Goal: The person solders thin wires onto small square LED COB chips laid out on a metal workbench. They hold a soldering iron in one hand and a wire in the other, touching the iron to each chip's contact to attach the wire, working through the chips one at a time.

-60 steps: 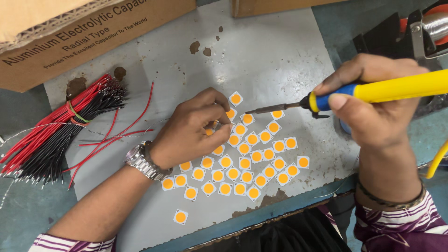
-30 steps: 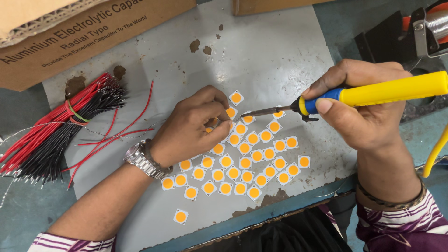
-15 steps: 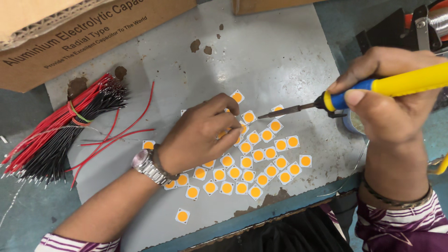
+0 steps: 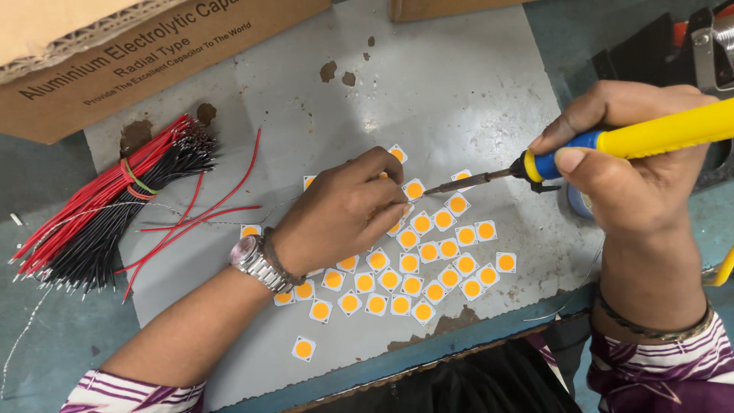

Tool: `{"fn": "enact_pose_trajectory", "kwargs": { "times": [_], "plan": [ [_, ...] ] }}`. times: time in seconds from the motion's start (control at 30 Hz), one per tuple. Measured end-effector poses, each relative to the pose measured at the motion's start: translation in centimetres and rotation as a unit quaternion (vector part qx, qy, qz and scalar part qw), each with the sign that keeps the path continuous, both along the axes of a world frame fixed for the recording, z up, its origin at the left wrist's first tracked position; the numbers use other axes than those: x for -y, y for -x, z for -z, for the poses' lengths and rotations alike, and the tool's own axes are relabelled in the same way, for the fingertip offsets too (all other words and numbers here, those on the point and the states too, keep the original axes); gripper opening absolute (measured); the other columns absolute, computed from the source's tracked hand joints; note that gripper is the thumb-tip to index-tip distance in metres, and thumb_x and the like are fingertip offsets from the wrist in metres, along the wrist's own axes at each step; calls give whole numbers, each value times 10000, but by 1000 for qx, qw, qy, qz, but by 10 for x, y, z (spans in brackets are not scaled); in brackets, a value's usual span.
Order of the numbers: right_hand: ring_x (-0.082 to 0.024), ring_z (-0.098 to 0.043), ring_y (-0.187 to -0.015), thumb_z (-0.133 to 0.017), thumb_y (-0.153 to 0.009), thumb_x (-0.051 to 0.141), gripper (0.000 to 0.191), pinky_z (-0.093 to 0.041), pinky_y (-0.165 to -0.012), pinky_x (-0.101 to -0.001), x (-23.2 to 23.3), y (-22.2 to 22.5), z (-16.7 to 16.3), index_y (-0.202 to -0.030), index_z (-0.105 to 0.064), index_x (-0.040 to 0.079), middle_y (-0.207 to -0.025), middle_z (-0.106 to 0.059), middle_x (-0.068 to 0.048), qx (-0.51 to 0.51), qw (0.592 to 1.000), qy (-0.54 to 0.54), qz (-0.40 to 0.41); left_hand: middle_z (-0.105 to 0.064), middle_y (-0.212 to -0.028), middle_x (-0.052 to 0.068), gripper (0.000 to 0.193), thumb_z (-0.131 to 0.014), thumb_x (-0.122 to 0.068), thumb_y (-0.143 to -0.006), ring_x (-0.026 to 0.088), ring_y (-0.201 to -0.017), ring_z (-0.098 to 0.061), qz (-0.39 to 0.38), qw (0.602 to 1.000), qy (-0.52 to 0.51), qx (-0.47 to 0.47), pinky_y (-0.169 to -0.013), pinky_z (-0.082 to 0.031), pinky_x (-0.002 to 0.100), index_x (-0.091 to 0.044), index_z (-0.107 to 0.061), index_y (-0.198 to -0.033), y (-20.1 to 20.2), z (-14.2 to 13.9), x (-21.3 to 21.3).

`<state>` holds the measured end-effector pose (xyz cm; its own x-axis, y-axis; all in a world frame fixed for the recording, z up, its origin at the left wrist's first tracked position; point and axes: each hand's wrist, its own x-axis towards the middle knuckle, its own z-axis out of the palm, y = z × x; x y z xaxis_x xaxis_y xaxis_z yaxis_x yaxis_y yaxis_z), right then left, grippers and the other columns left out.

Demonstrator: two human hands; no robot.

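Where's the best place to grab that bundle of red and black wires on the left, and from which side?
Probably at the band around the bundle of red and black wires, near its upper end. There the strands are cinched into a narrow waist, while the lower ends fan out loose. Come from above, fingers pinching across the bundle, since it lies flat on the grey work sheet, with open space on both long sides.

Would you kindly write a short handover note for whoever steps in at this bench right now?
Left hand: resting on the grey sheet, fingertips on the square chips near the iron's tip.
Right hand: gripping a yellow soldering iron, tip down at the top of the chip cluster.
Things: chips laid in rows mid-sheet, one stray chip near the front edge; bundle of red and black wires at left.
Done or left: cannot tell which chips are soldered; no wires are attached to chips.
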<state>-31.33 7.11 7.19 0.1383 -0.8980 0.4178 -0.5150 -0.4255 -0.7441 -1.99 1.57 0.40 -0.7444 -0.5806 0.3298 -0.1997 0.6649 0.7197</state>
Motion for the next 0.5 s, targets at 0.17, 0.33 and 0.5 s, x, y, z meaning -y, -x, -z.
{"fn": "enact_pose_trajectory", "kwargs": {
  "times": [0.17,0.33,0.5],
  "plan": [
    [-151,-673,-620,-625,-822,151,230,-549,-611,-229,0,1,1,-858,-629,-77,-785,-689,-156,-4,1000,-1,1,-621,-1026,62,92,-727,-98,-918,186,-727,-657,0,1000,7,-5,-671,-540,340,-18,-705,-877,-1,4,0],
    [-151,-665,-639,-625,-850,157,242,-539,-634,-224,-3,7,6,-849,-634,-85,-807,-689,-156,5,1000,4,4,-633,-1041,70,88,-729,-104,-911,204,-765,-667,-3,1000,8,-22,-693,-546,345,-20,-705,-899,-2,-1,1],
    [-159,-649,-639,-625,-884,157,249,-514,-633,-215,-6,12,12,-880,-642,-91,-836,-688,-161,72,997,14,26,-663,-1070,72,91,-707,-103,-876,193,-825,-670,-23,998,-4,-54,-704,-551,327,-17,-677,-877,-20,-11,11]
  ]
}}
